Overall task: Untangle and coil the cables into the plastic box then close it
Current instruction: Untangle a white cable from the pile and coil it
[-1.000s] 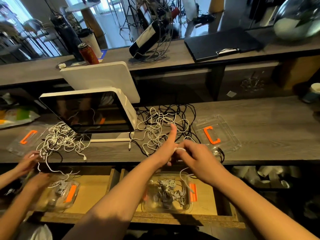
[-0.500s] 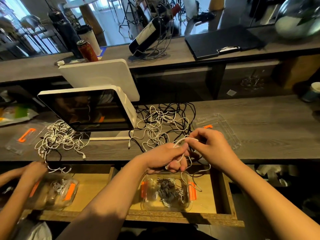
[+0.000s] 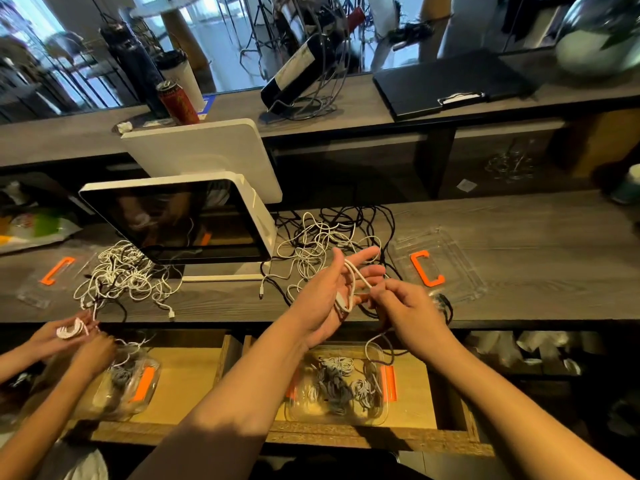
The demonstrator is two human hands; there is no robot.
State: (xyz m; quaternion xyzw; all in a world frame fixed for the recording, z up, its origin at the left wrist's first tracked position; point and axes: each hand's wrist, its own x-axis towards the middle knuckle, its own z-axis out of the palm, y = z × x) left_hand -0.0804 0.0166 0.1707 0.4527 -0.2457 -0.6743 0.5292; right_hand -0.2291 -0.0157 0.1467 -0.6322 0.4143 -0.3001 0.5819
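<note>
White cable (image 3: 351, 287) looped over my left palm, tangled cables (image 3: 325, 242) on surface, open clear plastic box (image 3: 372, 415) holding coils in drawer, lid (image 3: 460, 268) beside.

Likely a shop counter: till screen (image 3: 180, 223), wine bottle (image 3: 298, 74).

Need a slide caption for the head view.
Left hand open, right hand winding white cable around it, above plastic box.

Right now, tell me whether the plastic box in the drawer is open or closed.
Open. The plastic box has no cover on it, coiled cables lie exposed inside, and its lid rests apart on the counter.
</note>
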